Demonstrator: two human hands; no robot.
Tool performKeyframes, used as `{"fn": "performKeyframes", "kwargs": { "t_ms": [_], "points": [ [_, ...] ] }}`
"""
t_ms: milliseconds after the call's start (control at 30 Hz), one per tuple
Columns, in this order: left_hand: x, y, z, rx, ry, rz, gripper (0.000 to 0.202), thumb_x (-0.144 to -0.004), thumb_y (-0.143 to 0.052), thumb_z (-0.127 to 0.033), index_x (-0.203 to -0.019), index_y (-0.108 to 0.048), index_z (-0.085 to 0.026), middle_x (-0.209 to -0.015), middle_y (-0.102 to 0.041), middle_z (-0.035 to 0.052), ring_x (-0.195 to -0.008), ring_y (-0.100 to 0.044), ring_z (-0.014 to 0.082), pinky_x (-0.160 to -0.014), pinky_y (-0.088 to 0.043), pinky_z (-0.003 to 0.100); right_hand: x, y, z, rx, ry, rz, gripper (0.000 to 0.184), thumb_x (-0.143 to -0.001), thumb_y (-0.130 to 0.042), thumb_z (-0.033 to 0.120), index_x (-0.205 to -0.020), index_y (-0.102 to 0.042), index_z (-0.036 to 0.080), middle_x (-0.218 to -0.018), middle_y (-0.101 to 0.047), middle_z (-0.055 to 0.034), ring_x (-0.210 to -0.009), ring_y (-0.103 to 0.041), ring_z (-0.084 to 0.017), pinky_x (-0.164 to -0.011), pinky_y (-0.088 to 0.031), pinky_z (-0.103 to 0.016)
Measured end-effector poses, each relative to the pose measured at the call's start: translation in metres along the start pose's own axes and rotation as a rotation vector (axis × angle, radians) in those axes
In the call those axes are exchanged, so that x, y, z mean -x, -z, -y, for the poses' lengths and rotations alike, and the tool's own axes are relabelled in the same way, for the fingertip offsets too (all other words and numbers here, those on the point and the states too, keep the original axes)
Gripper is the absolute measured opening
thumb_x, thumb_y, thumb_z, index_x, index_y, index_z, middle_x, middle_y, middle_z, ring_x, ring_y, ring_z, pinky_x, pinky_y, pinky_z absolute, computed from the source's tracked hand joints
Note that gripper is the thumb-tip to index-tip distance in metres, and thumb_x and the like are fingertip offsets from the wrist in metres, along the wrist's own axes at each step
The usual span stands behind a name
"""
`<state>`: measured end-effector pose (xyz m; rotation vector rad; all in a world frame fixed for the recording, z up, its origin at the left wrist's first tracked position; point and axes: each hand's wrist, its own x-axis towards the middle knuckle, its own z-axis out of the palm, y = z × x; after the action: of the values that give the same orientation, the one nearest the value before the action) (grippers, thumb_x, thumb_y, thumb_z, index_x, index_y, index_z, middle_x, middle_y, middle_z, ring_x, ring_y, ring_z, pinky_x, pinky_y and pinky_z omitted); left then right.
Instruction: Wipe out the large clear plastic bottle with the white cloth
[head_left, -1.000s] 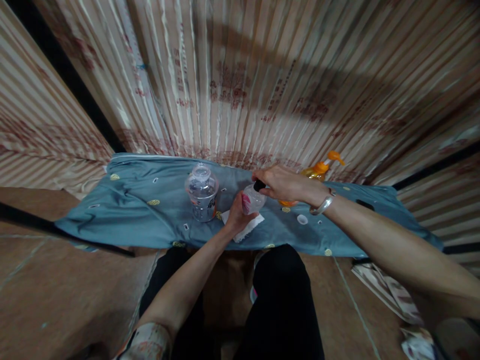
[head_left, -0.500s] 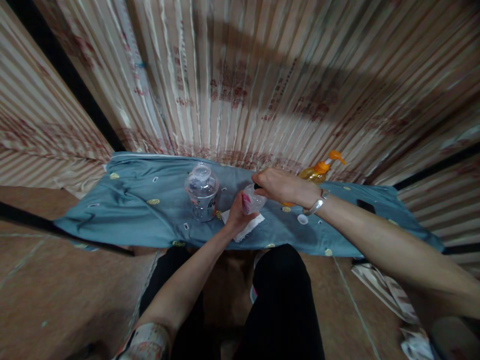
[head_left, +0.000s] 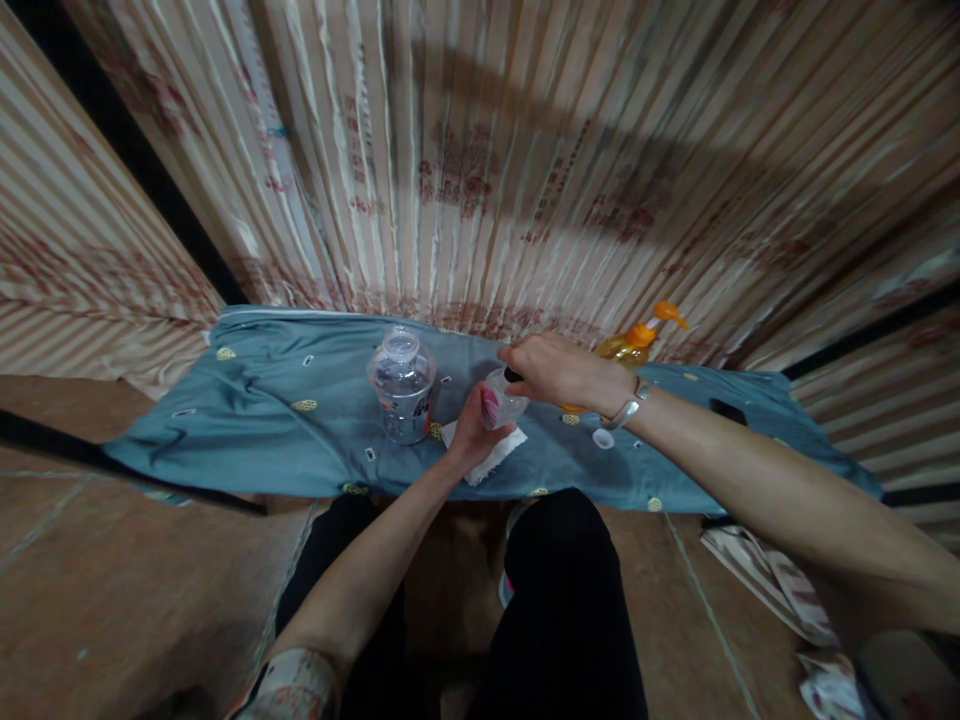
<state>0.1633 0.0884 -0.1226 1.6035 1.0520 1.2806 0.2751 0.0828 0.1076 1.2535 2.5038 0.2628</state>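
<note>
My left hand wraps round a small clear bottle with a pink label, holding it upright over a white tissue on the blue-grey cloth. My right hand covers the bottle's top, fingers closed on its black cap. A silver bangle sits on that wrist. A larger clear open bottle stands just left of my hands.
An orange pump bottle stands behind my right hand against the striped curtain. A small white cap lies on the cloth under my right wrist. A dark flat object rests at the cloth's right end. My dark-trousered legs are below.
My right hand has turned slightly on the black cap and shifted a little left; the cap is more hidden now. The left hand and the bottle stay in place.
</note>
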Motion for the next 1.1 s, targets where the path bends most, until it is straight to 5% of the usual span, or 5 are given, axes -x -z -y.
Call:
{"fn": "performKeyframes", "kwargs": {
  "t_ms": [1100],
  "points": [
    [0.001, 0.001, 0.003, 0.014, 0.013, -0.019, 0.073, -0.067, -0.087, -0.023, -0.131, -0.052, -0.022, -0.126, -0.069, 0.0105, -0.118, -0.069, 0.0331, -0.107, -0.055, 0.055, 0.005, 0.012, 0.008, -0.002, -0.025, 0.076, 0.024, -0.104, -0.058, 0.023, -0.118, -0.072, 0.009, -0.111, -0.079, -0.0193, -0.112, -0.075, -0.028, -0.082, -0.049, -0.03]
  ]
}}
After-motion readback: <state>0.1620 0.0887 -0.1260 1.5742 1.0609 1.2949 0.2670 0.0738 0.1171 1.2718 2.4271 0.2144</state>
